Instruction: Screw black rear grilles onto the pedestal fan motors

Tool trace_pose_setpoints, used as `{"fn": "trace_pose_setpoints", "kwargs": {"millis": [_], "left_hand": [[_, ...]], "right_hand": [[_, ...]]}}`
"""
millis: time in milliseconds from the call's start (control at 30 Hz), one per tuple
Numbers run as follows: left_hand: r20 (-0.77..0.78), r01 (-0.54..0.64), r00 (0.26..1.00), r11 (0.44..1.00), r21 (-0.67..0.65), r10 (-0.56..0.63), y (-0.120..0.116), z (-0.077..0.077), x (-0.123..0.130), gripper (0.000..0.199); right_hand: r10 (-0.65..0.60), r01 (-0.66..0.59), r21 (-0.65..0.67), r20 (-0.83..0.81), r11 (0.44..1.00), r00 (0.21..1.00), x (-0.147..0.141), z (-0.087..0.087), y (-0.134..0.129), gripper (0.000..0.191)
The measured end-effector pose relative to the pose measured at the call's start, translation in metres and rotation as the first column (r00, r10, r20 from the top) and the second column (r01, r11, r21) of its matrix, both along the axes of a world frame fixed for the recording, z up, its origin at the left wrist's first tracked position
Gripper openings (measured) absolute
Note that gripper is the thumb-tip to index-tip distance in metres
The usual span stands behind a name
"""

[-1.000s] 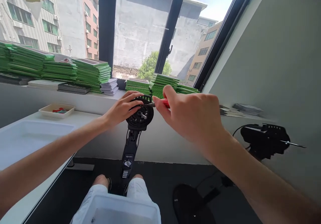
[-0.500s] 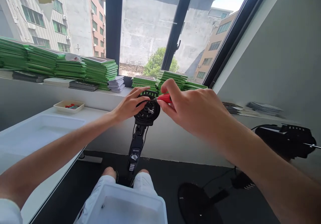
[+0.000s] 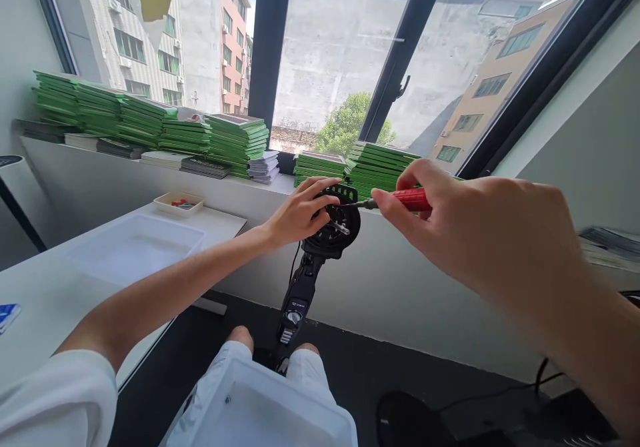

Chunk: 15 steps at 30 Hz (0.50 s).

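A black round fan-like head point(image 3: 351, 228) with a metal shaft at its middle stands on a black post point(image 3: 299, 293) with a silver knob. My left hand point(image 3: 300, 215) rests on the left side of the round head, thumb and fingers bent at its upper part; whether they pinch a small piece is too small to tell. In my right hand point(image 3: 450, 213) is a red-handled screwdriver point(image 3: 411, 199), held between thumb and fingers, its thin shaft pointing left to the fingertips of my left hand. The tip is hard to make out against the black part.
A white tray point(image 3: 290, 393) lies on my lap, with a small dark piece inside. On the white table point(image 3: 30, 360) at the left are another white tray point(image 3: 135, 260) and a cream box point(image 3: 179, 211) of small red and blue items. Green stacks point(image 3: 235, 141) line the windowsill.
The view has turned left, so the scene sits further right. My right hand has drawn back to the right, and more of the screwdriver's shaft shows. My left hand stays on the round head.
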<state>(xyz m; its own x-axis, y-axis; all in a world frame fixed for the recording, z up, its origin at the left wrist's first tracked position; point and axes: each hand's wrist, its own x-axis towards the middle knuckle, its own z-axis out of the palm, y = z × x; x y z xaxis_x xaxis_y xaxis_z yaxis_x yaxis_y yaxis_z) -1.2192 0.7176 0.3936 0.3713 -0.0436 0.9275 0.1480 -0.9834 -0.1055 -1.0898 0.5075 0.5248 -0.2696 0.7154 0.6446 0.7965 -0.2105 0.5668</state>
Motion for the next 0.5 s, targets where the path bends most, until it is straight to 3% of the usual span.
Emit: {"fn": "trace_pose_setpoints", "kwargs": {"millis": [33,100,167,267,333,400,500], "left_hand": [[0.002,0.005,1.0,1.0,0.003,-0.005,0.0,0.0,0.0,0.026],[0.013,0.013,1.0,1.0,0.009,-0.013,0.001,0.0,0.001,0.026],[0.025,0.011,1.0,1.0,0.015,-0.011,0.002,0.0,0.002,0.027],[0.03,0.008,1.0,1.0,0.022,-0.009,0.003,0.001,0.004,0.028],[0.024,0.003,1.0,1.0,0.021,-0.003,0.003,0.001,0.004,0.029],[0.023,-0.007,1.0,1.0,0.023,0.006,0.003,0.0,0.005,0.028],[0.044,-0.007,0.999,0.999,0.039,0.005,0.003,-0.001,0.005,0.027]], "right_hand": [[0.065,-0.066,-0.029,-0.034,0.997,0.997,0.004,-0.001,0.002,0.033],[0.194,-0.199,-0.078,-0.065,0.977,0.979,0.012,-0.003,0.006,0.038],[0.252,-0.25,-0.068,0.018,0.966,0.968,0.015,-0.006,0.007,0.036],[0.138,-0.159,0.07,0.241,0.985,0.961,0.011,-0.009,0.001,0.038],[0.037,-0.089,0.163,0.295,0.983,0.955,0.008,-0.009,-0.002,0.045],[0.053,-0.082,0.133,0.206,0.988,0.977,0.008,-0.008,-0.002,0.04],[0.222,-0.232,-0.135,-0.086,0.963,0.971,0.013,-0.006,0.001,0.041]]}}
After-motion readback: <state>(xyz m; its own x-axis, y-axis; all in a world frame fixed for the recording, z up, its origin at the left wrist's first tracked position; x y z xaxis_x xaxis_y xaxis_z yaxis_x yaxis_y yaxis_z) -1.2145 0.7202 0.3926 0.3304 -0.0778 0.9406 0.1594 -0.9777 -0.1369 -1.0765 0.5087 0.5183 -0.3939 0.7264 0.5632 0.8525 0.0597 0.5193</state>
